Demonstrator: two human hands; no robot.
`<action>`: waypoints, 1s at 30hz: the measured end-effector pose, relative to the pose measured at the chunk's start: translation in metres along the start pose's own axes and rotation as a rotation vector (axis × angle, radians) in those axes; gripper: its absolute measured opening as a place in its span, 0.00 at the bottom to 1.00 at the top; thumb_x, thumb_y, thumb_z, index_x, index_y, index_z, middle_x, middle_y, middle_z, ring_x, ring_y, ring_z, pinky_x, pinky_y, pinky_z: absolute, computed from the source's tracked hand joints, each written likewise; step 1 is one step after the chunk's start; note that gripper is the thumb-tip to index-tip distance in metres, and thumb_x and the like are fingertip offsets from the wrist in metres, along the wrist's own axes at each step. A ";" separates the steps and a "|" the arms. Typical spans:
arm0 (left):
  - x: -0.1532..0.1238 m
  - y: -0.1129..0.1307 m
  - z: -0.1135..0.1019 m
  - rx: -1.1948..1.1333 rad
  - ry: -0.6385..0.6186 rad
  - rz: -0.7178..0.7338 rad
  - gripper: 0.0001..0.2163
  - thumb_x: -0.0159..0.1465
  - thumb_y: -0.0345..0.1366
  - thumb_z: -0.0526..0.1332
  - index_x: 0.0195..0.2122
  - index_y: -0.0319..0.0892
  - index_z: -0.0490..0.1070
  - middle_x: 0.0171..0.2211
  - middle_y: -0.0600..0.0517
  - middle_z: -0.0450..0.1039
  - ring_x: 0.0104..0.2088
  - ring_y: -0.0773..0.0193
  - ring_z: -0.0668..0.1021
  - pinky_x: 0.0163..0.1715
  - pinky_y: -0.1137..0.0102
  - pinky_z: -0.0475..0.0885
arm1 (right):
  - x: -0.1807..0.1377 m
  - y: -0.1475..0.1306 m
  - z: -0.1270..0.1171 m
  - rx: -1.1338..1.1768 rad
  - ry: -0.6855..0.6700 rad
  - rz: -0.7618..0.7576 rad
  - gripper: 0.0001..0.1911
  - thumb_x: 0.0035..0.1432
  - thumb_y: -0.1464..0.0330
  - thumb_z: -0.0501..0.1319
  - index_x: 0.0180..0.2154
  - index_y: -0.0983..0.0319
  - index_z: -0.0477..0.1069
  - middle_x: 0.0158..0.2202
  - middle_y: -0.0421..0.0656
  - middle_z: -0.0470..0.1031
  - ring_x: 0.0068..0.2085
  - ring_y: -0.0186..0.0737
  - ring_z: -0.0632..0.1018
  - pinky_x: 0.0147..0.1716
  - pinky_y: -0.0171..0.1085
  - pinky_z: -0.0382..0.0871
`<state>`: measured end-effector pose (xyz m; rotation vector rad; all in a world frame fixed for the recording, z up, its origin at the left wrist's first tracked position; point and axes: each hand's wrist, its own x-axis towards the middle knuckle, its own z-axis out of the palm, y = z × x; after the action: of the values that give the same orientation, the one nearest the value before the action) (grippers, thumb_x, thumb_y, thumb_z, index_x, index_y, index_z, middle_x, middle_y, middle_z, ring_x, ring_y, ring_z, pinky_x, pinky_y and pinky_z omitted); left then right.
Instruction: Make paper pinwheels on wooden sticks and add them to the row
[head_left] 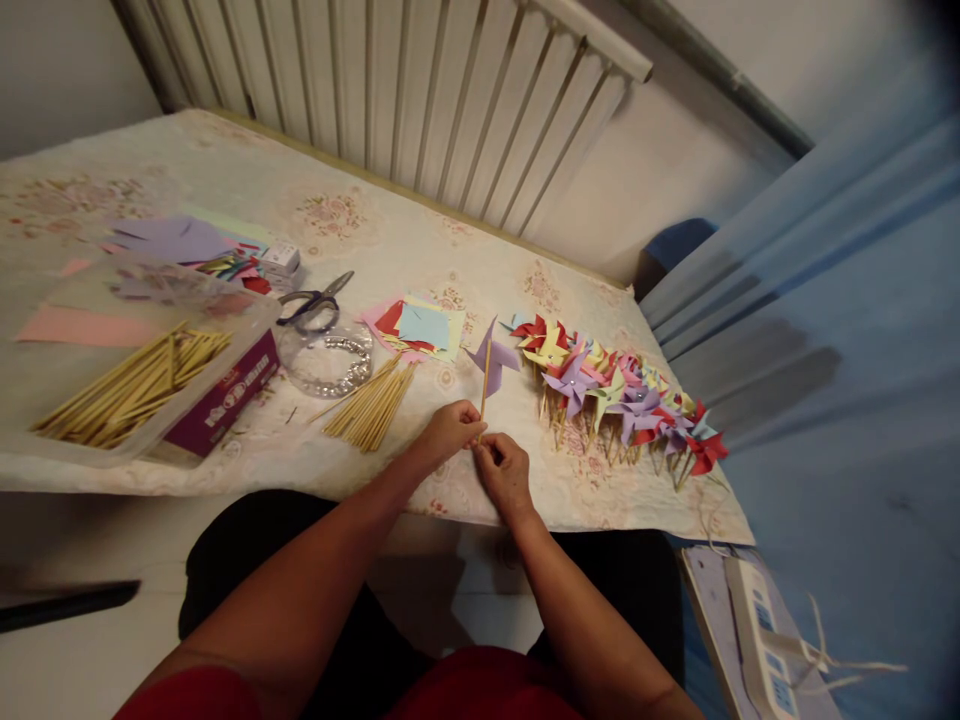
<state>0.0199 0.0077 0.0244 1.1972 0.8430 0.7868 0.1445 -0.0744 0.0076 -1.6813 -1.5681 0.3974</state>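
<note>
A purple paper pinwheel (492, 355) stands on a thin wooden stick, upright above the table's front edge. My left hand (448, 430) and my right hand (504, 470) meet at the stick's lower end, both closed round it with pinched fingers. To the right lies a row of several finished pinwheels (622, 395) in red, yellow, purple and green. A loose bundle of wooden sticks (371, 405) lies just left of my left hand.
A clear plastic box of sticks (135, 380) sits at the left, with a purple carton (221, 400) against it. Scissors (315, 300), a clear round dish (326, 360), coloured paper squares (424, 328) and paper sheets (180, 240) lie behind. A power strip (757, 630) is at lower right.
</note>
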 end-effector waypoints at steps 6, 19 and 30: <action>0.002 -0.005 0.000 0.042 0.015 0.008 0.06 0.52 0.34 0.62 0.25 0.40 0.65 0.18 0.59 0.65 0.18 0.71 0.68 0.21 0.74 0.62 | 0.000 -0.001 0.000 0.011 -0.002 0.012 0.08 0.58 0.66 0.58 0.29 0.60 0.73 0.26 0.38 0.71 0.28 0.35 0.70 0.30 0.33 0.62; 0.003 -0.006 0.000 0.047 0.012 0.021 0.07 0.50 0.36 0.63 0.25 0.40 0.65 0.19 0.59 0.64 0.19 0.72 0.66 0.21 0.74 0.61 | 0.000 0.000 0.000 0.001 -0.008 -0.016 0.08 0.58 0.66 0.58 0.30 0.60 0.73 0.27 0.38 0.71 0.29 0.35 0.70 0.31 0.34 0.63; 0.003 -0.007 -0.001 0.085 0.012 0.033 0.07 0.50 0.36 0.62 0.25 0.41 0.65 0.19 0.59 0.63 0.19 0.72 0.65 0.21 0.74 0.60 | 0.001 -0.002 -0.001 -0.010 -0.030 -0.015 0.08 0.58 0.67 0.57 0.29 0.60 0.72 0.26 0.39 0.70 0.29 0.36 0.70 0.31 0.33 0.62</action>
<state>0.0206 0.0096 0.0174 1.2859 0.8753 0.7919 0.1442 -0.0739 0.0105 -1.6774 -1.6057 0.4100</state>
